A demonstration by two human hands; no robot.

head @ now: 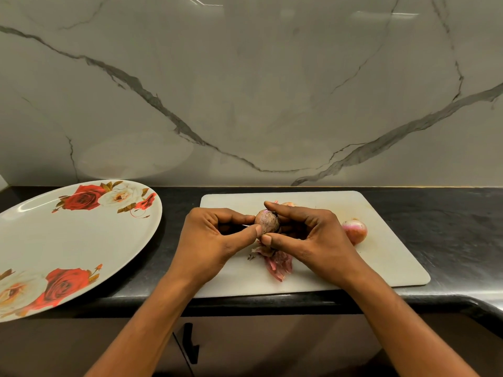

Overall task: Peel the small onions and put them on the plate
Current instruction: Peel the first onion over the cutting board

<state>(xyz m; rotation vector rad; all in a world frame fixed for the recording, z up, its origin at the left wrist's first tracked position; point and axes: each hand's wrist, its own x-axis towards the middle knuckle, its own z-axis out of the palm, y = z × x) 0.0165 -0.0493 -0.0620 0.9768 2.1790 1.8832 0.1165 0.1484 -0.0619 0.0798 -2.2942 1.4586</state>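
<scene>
both hands (pixel 265 235) pinched one small onion (pixel 267 222) over the board (pixel 381 257). best to peel from the tip; plate (pixel 81 240) sat empty at 9 o'clock.

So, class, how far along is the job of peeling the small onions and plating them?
Done: little. Loose skins lie on the cutting board, yet the plate holds no onions. In hand: the left hand and right hand both pinch one small onion, its dull skin partly on. Left: finishing it, dealing with the pink onion lying on the board, then plating everything.
</scene>
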